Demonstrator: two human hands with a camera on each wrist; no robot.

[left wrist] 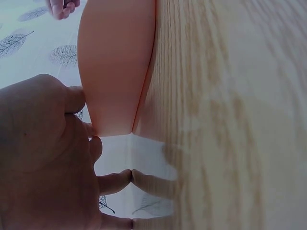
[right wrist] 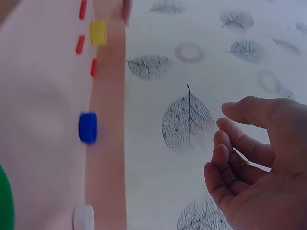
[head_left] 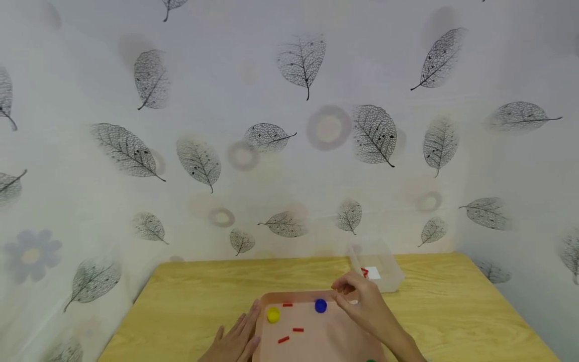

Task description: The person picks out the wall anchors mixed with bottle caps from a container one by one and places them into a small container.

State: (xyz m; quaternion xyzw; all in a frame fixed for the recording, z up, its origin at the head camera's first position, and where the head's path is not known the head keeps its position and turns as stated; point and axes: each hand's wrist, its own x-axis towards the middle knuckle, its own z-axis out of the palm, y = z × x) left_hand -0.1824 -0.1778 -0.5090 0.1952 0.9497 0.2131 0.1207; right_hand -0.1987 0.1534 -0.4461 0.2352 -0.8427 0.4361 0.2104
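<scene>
A pink tray (head_left: 312,347) lies on the wooden table, close to both hands. My left hand (head_left: 236,338) is beside its left wall, fingers mostly straight; in the left wrist view, fingertips touch the tray's rim and others rest on the table. Above the tray's far right part is my right hand (head_left: 368,305), fingers loosely bent, a gap between thumb and index finger and nothing held. Inside the tray are a yellow cap (head_left: 273,315), a blue cap (head_left: 320,305), a white cap (right wrist: 84,217), a partly visible green round thing (right wrist: 5,203) and 3 short red sticks (head_left: 298,330).
Behind the tray at the right stands a clear plastic box (head_left: 390,281) with red pieces (head_left: 364,272) and a white square (head_left: 373,273) in it. The wooden table (head_left: 203,281) ends at a leaf-patterned backdrop (head_left: 267,186), which also closes off both sides.
</scene>
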